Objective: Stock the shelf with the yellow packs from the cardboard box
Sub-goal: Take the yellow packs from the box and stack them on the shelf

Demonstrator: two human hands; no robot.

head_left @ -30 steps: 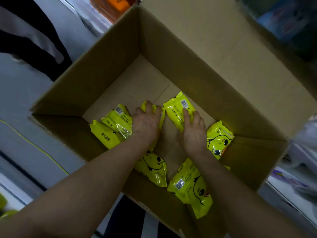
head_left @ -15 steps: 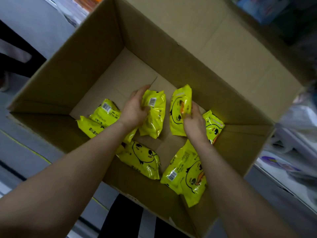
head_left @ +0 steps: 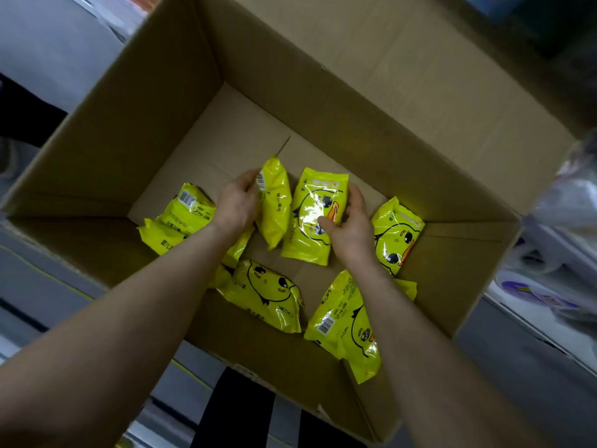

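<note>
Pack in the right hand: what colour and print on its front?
The pack is yellow with a black-outlined cartoon duck, orange beak; head view shows it.

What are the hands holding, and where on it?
The left hand grips the barcode pack by its upper left side; the right hand grips the duck-face pack by its right edge.

This looks like a shop. A big cardboard box [head_left: 420,76] holds many yellow packs [head_left: 268,292], all alike, and a shelf [head_left: 546,331] beside it holds blurry wrapped goods [head_left: 533,291].
</note>
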